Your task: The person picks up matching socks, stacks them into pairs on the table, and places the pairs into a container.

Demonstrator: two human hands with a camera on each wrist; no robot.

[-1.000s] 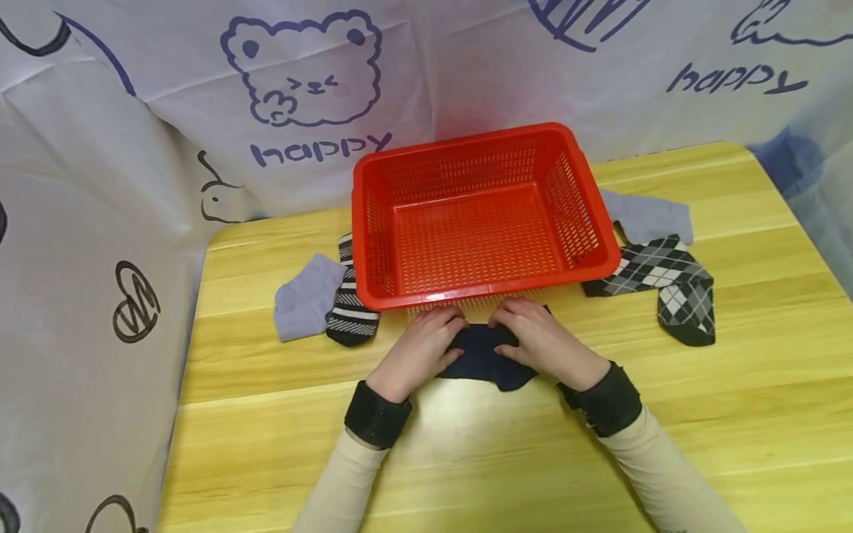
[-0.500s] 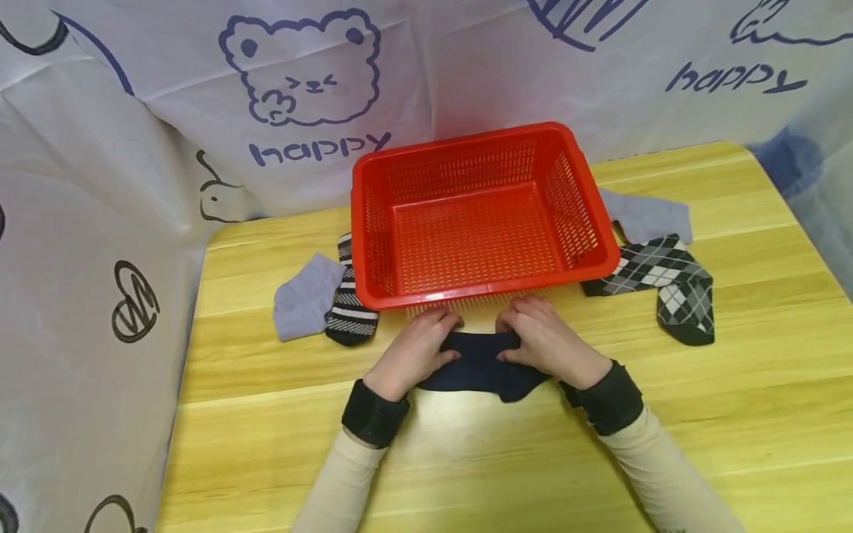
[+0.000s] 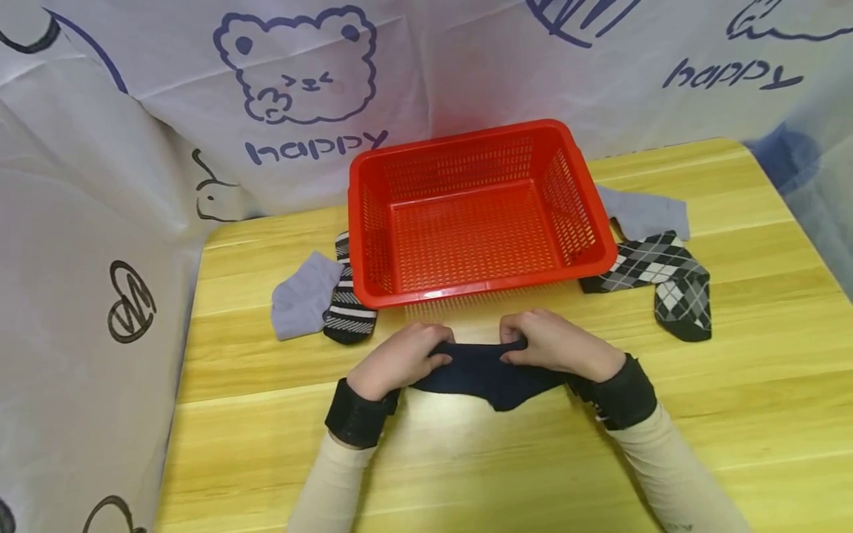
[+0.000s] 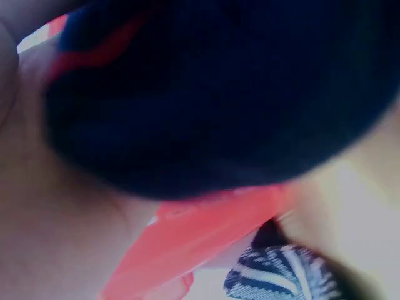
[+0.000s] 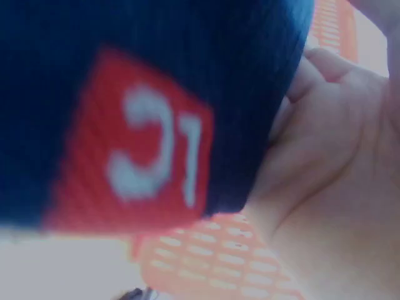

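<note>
A dark navy sock [image 3: 481, 374] is stretched sideways between both hands in front of the red basket. My left hand [image 3: 403, 359] pinches its upper edge on the left, thumb in front. On the other side my right hand [image 3: 556, 344] pinches the same edge. Close up in the right wrist view, the sock [image 5: 262, 37] shows a red patch with white marks beside the palm. In the left wrist view the sock [image 4: 219, 112] fills the upper part, blurred, with a bit of red on it. Part of each sock end is hidden behind the hands.
A red plastic basket [image 3: 480, 285] stands at the back middle of the wooden table [image 3: 266, 459]. Left of it lie a light grey sock [image 3: 305, 296] and a striped sock [image 3: 349, 311]. To its right are another grey sock [image 3: 649, 215] and an argyle sock [image 3: 683, 292].
Both hands have come towards the person, away from the basket, and spread slightly apart. The navy sock has moved with them, its upper edge now pulled straight.
</note>
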